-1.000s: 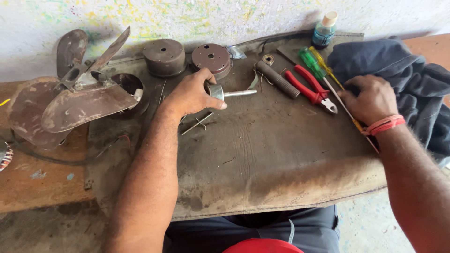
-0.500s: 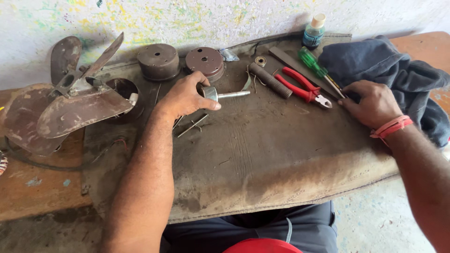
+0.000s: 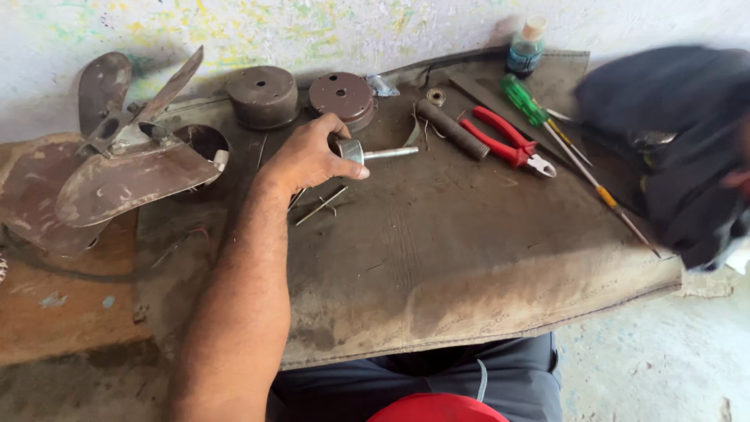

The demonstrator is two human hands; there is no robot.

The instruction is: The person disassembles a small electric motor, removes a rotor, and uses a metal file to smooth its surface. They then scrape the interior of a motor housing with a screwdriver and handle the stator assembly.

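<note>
The small metal shaft piece [image 3: 367,151], a short cylinder with a thin rod sticking out to the right, lies on the dark worn cloth [image 3: 469,258] near its upper middle. The left hand [image 3: 308,156] is closed on the cylinder end, thumb below and fingers curled over the top. The right hand is mostly out of sight behind a blurred dark garment [image 3: 680,148] at the right edge, so its grip cannot be told.

Just beneath the left hand lie two thin metal pins [image 3: 320,205]. Behind it stand two round brown metal caps [image 3: 264,95], one beside the other; their insides do not show. To the right lie a dark cylindrical handle [image 3: 451,130], red-handled pliers [image 3: 508,142] and a green-handled screwdriver [image 3: 525,100], with a second slim screwdriver [image 3: 601,191] reaching toward the cloth's edge. A small blue-green bottle [image 3: 525,48] with a pale cap stands upright by the wall. At the left, rusty fan blades [image 3: 117,172] rest beside a round open housing [image 3: 205,144] with a dark hollow.
</note>
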